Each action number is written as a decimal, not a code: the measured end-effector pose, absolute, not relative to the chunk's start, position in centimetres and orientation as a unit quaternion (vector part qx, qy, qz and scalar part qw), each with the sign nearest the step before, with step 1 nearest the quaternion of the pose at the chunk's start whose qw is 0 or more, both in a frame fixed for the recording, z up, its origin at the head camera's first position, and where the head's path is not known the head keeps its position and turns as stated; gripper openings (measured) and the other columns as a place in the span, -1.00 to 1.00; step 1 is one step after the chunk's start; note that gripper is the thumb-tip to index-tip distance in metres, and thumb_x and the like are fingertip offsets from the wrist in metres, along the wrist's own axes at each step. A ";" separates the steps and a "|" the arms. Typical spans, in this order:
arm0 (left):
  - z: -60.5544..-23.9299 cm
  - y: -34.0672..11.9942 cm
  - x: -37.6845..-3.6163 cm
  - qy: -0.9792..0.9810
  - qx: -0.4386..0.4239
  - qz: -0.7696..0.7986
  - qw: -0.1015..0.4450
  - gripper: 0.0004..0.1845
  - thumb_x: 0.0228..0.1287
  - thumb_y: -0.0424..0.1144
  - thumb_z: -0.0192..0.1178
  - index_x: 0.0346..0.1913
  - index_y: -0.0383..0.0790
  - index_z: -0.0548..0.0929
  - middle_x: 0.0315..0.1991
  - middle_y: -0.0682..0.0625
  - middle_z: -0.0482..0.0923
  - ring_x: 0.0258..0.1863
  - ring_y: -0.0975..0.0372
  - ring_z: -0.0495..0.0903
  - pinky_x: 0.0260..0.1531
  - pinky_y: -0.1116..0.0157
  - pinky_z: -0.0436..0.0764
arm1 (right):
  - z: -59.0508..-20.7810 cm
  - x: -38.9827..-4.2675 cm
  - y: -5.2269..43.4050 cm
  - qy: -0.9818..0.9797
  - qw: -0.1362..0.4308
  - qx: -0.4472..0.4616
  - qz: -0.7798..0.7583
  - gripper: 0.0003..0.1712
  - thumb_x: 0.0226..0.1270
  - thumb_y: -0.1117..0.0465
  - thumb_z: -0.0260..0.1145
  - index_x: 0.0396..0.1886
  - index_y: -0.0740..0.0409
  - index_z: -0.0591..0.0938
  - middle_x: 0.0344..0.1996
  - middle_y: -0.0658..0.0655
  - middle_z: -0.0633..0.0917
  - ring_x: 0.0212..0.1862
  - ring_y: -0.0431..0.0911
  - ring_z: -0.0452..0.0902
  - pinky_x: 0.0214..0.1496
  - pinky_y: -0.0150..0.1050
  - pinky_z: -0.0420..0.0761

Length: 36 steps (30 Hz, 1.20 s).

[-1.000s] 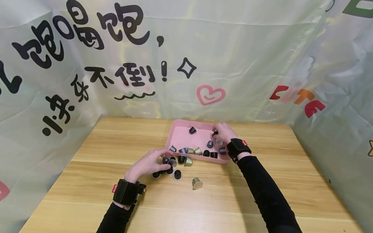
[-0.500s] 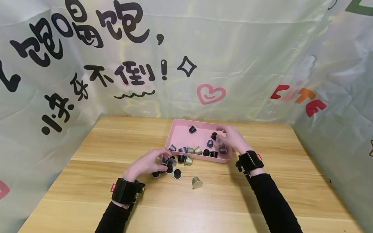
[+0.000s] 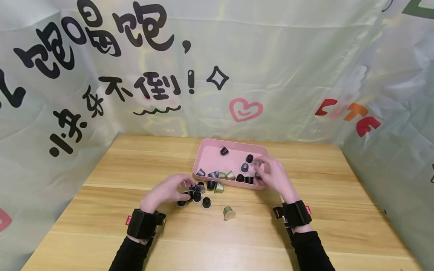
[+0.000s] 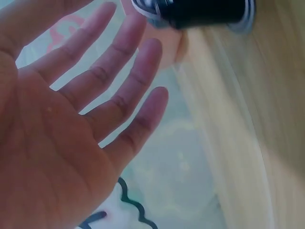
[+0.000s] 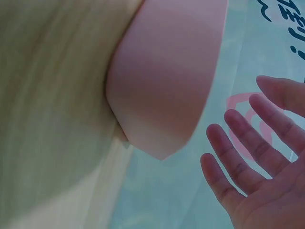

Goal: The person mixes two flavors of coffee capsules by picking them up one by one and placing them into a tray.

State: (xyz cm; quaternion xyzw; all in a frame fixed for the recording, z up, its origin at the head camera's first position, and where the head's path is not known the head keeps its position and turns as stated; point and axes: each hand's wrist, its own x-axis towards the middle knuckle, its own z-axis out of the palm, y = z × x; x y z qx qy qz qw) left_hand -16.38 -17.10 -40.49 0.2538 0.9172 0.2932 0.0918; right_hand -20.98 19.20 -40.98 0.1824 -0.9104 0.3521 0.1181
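Note:
Coffee capsules in black, grey-violet and pale gold lie in and in front of a shallow pink tray (image 3: 211, 160). My left hand (image 3: 165, 194) hovers at the left side of a cluster of dark capsules (image 3: 197, 197) on the table, fingers spread and loosely bent. In the left wrist view its fingers (image 4: 114, 102) hold nothing, and a dark capsule (image 4: 205, 12) shows at the top. My right hand (image 3: 277, 178) reaches over the tray's right rim, fingertips right at a pale capsule (image 3: 256, 163). In the right wrist view its fingers (image 5: 243, 164) are extended and apart.
A lone gold capsule (image 3: 229, 213) lies on the wooden table (image 3: 244, 241) nearer the front. Another gold capsule (image 3: 219, 187) stands against the tray's front wall. A printed cloth (image 3: 288, 75) hangs behind and beside the table.
My right hand has left a black capsule in the tray's right part, drawn back and come down to the pale capsule. The left hand has shifted slightly left.

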 end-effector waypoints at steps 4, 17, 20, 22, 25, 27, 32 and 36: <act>-40.4 -15.0 -15.7 0.914 0.287 0.277 0.079 -0.56 0.12 -0.34 0.44 0.10 -0.27 0.63 0.00 -0.12 0.69 0.02 0.03 0.63 0.12 0.01 0.62 | -41.5 -20.7 19.5 -0.905 0.137 0.176 0.361 -0.73 0.37 0.28 0.35 0.02 0.23 0.69 0.06 0.32 0.71 0.16 0.25 0.57 0.29 0.23 0.46; -42.6 -7.0 -12.3 0.913 0.391 0.118 0.016 -0.48 0.41 0.05 0.21 0.36 0.02 0.50 0.33 0.02 0.51 0.27 0.11 0.53 0.31 0.09 0.54 | -41.3 -20.3 19.9 -0.880 0.188 0.164 0.405 -0.70 0.31 0.38 0.33 0.03 0.32 0.68 0.08 0.38 0.70 0.09 0.25 0.59 0.24 0.22 0.51; -42.8 -6.8 -12.1 0.909 0.403 0.102 0.020 -0.49 0.39 -0.01 0.24 0.36 0.05 0.51 0.40 0.00 0.46 0.32 0.10 0.51 0.35 0.08 0.52 | -41.3 -20.3 19.9 -0.878 0.191 0.168 0.406 -0.71 0.31 0.39 0.34 0.02 0.32 0.68 0.07 0.37 0.70 0.07 0.25 0.60 0.22 0.22 0.53; -42.9 -6.8 -12.1 0.907 0.410 0.096 0.030 -0.50 0.38 -0.04 0.26 0.35 0.06 0.53 0.43 0.00 0.43 0.35 0.11 0.49 0.37 0.09 0.50 | -41.3 -20.3 19.9 -0.879 0.188 0.168 0.405 -0.71 0.31 0.38 0.33 0.02 0.31 0.68 0.07 0.37 0.70 0.07 0.25 0.60 0.21 0.22 0.53; -43.0 -6.8 -12.1 0.903 0.418 0.090 0.036 -0.53 0.36 -0.08 0.28 0.31 0.05 0.56 0.42 0.01 0.45 0.36 0.15 0.48 0.39 0.13 0.48 | -41.3 -20.3 19.9 -0.880 0.181 0.167 0.405 -0.71 0.32 0.38 0.32 0.03 0.30 0.68 0.09 0.38 0.69 0.07 0.26 0.60 0.20 0.24 0.53; -43.0 -6.8 -12.2 0.901 0.422 0.089 0.036 -0.58 0.37 -0.11 0.27 0.27 0.03 0.60 0.38 0.02 0.49 0.34 0.19 0.50 0.39 0.18 0.48 | -41.3 -20.3 19.8 -0.881 0.177 0.166 0.407 -0.71 0.32 0.37 0.32 0.03 0.29 0.68 0.10 0.37 0.69 0.07 0.25 0.60 0.19 0.24 0.53; -43.1 -6.8 -12.2 0.900 0.421 0.106 0.037 -0.70 0.36 -0.22 0.27 0.12 -0.01 0.68 0.23 0.09 0.62 0.26 0.25 0.56 0.38 0.23 0.47 | -41.4 -20.3 19.8 -0.882 0.172 0.164 0.407 -0.72 0.34 0.35 0.32 0.03 0.27 0.68 0.08 0.34 0.70 0.06 0.21 0.60 0.17 0.23 0.54; -43.1 -6.7 -12.2 0.899 0.421 0.117 0.039 -0.76 0.34 -0.27 0.26 0.03 -0.01 0.70 0.15 0.13 0.66 0.21 0.28 0.58 0.36 0.28 0.48 | -41.5 -20.3 19.8 -0.885 0.175 0.166 0.398 -0.72 0.34 0.35 0.32 0.03 0.26 0.69 0.05 0.33 0.71 0.05 0.19 0.61 0.15 0.15 0.54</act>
